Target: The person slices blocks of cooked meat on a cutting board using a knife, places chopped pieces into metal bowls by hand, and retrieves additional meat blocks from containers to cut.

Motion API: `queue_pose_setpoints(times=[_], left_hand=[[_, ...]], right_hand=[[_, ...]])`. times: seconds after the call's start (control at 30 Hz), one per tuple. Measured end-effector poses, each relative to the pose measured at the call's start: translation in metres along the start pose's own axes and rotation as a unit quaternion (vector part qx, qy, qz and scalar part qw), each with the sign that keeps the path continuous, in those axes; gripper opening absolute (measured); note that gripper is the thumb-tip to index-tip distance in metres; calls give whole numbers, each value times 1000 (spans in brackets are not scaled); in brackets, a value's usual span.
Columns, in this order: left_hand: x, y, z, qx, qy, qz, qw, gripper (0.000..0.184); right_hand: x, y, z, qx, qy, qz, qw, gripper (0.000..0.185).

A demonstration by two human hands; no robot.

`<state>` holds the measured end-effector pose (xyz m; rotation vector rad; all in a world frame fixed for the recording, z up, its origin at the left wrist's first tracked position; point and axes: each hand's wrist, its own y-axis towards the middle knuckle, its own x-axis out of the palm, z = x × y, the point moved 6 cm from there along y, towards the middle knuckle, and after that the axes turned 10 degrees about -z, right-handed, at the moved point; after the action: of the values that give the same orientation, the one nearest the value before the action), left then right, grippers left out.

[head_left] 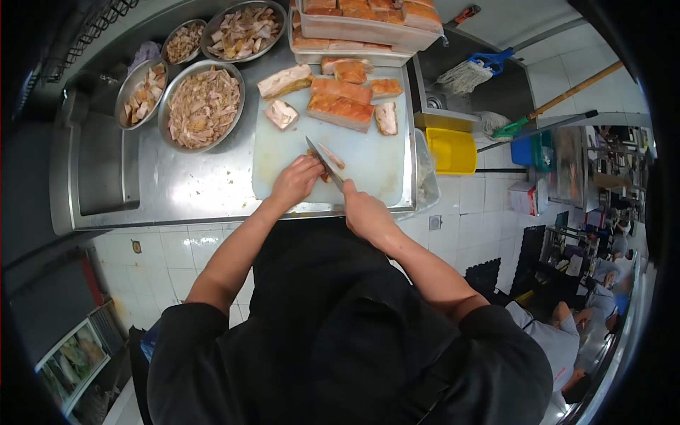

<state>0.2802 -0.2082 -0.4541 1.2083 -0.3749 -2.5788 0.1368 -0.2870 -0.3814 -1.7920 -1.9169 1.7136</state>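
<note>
My right hand (365, 214) grips a kitchen knife (324, 163), its blade pointing up and left over the white cutting board (283, 156). With fingers curled, my left hand (296, 181) holds down a small browned piece of pork (325, 178) against the blade; most of that piece is hidden. Just right of the blade lies a thin pork slice (331, 156). Farther up the board sit large roast pork slabs (341, 112) with orange-brown skin. Near them are smaller chunks, among them a pale pork chunk (281, 114).
Left of the board stand several metal bowls, including a large bowl of sliced meat (162, 120). Plastic tubs (368, 30) of pork slabs are stacked behind. A yellow bin (451, 151) and a mop (467, 73) are to the right. Other people (545, 336) work at lower right.
</note>
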Motion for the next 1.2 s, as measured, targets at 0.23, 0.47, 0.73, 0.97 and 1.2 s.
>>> queue_pose_setpoints(times=[0.23, 0.47, 0.73, 0.97, 1.2], left_hand=[[-3, 2, -5, -1, -5, -17, 1000, 22], [2, 1, 3, 7, 9, -43, 999, 17], [-8, -4, 5, 14, 40, -45, 998, 23], [-8, 0, 13, 21, 77, -26, 996, 21], [-9, -3, 9, 0, 61, -17, 998, 21]], right_hand=[[10, 19, 5, -6, 14, -2, 1000, 22], [14, 53, 11, -50, 44, 73, 995, 21], [5, 21, 8, -65, 35, 57, 996, 28], [15, 18, 6, -30, 13, 25, 999, 25], [6, 11, 5, -30, 34, 54, 998, 28]])
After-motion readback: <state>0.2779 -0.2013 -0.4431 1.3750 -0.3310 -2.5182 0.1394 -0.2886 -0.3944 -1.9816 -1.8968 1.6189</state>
